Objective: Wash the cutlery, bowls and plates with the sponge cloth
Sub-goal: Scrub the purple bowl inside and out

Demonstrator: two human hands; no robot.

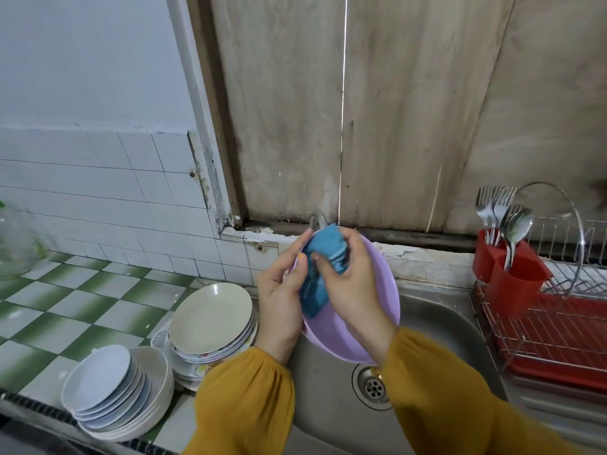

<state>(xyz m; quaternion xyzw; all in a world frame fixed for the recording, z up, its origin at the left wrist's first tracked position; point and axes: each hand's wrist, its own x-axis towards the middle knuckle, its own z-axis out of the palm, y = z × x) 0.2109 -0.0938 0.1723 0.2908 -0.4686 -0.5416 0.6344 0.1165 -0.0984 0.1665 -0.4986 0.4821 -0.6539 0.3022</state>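
Scrubbing works best if left hand [281,300] grip steadies lilac plate [351,336] while right hand [353,284], clutching sponge cloth [323,257], circles rim.

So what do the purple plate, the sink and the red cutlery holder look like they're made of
Purple plate: probably plastic or melamine; flat pastel colour with a soft, dull sheen.
Sink: stainless steel; grey brushed metal with blurred reflections and a metal drain.
Red cutlery holder: likely plastic; opaque, even red, smooth moulded walls.
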